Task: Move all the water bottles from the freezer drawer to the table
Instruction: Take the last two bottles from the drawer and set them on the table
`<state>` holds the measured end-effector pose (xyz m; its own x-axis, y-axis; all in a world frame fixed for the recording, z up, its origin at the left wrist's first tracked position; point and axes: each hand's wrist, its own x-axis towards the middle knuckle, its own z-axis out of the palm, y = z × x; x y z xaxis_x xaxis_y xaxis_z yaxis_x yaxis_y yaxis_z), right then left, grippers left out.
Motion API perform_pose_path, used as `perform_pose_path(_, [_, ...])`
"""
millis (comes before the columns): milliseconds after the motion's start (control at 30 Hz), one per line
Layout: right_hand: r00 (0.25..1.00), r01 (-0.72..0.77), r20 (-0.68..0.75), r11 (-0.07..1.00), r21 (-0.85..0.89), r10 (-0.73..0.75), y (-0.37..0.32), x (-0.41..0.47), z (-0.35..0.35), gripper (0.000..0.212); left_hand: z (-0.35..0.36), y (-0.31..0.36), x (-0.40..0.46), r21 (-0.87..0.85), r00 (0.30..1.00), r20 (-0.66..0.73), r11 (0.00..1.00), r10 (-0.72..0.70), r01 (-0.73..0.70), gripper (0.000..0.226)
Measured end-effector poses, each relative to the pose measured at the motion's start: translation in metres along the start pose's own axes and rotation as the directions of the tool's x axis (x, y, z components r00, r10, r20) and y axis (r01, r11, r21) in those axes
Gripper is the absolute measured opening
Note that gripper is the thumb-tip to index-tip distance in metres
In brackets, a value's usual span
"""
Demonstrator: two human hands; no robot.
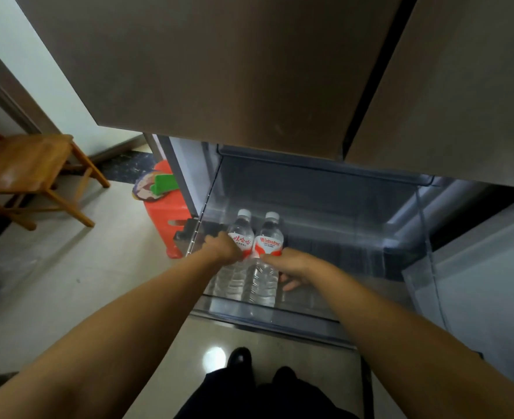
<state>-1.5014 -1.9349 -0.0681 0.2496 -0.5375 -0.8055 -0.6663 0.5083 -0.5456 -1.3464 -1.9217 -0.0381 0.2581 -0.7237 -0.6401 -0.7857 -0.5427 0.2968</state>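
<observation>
Reaching down into the pulled-out freezer drawer, I have my left hand curled round the left water bottle at its red label and my right hand wrapped about the right water bottle just below its label, fingertips showing on the far side. Both bottles (white caps, clear bodies) stand touching side by side at the left end of the drawer, under the closed brown fridge doors. A red plastic stool stands beside the fridge and a wooden chair farther left on the tiled floor.
</observation>
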Motion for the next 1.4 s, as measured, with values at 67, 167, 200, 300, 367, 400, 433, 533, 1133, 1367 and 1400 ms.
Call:
perform_pose_path(67, [0.999,-0.022,0.024,1.000,0.021,0.022,-0.003,0.001,0.003,0.060,0.008,-0.007,0.002,-0.168,0.999,0.018,0.985,-0.033,0.036,0.088])
perform_pose_path(167, [0.996,-0.068,0.067,0.997,0.019,0.067,-0.011,0.001,0.010,0.075,0.015,-0.017,0.002,-0.439,0.995,0.099,0.896,-0.021,0.062,0.101])
perform_pose_path(200, [0.995,-0.071,0.064,0.997,0.022,0.070,-0.013,0.002,0.013,0.076,0.015,-0.018,0.004,-0.464,0.992,0.124,0.882,-0.022,0.078,0.102])
perform_pose_path(300, [0.998,-0.062,0.025,0.996,0.067,0.061,-0.014,0.006,0.018,0.069,0.008,-0.019,0.008,-0.452,0.980,0.200,0.885,-0.021,0.112,0.103])
perform_pose_path(367, [0.999,-0.047,-0.001,0.988,0.148,0.048,-0.009,0.010,0.017,0.062,0.003,-0.018,0.009,-0.427,0.970,0.243,0.894,-0.031,0.136,0.098])
perform_pose_path(400, [0.999,-0.040,-0.004,0.982,0.186,0.042,-0.005,0.011,0.014,0.062,0.001,-0.019,0.009,-0.421,0.961,0.275,0.894,-0.038,0.156,0.091])
perform_pose_path(433, [0.999,-0.040,0.003,0.977,0.207,0.040,-0.002,0.009,0.009,0.061,-0.001,-0.019,0.009,-0.425,0.944,0.327,0.885,-0.045,0.189,0.080])
perform_pose_path(533, [0.997,-0.072,0.038,0.968,0.242,0.065,0.004,0.005,-0.009,0.057,-0.004,-0.016,0.004,-0.494,0.884,0.467,0.825,-0.016,0.276,0.057])
perform_pose_path(1133, [1.000,0.010,0.014,0.728,0.686,-0.026,0.014,-0.068,-0.065,0.046,-0.012,0.043,-0.029,-0.782,0.836,0.446,0.593,0.320,0.191,0.050])
perform_pose_path(1367, [0.980,0.184,-0.193,0.613,0.769,-0.052,0.037,-0.125,-0.055,0.058,-0.010,0.055,-0.061,-0.795,0.753,0.472,0.590,0.458,0.140,0.038])
perform_pose_path(1400, [0.975,0.214,-0.213,0.566,0.796,-0.068,0.039,-0.133,-0.050,0.059,-0.014,0.055,-0.068,-0.805,0.739,0.475,0.575,0.478,0.146,0.037])
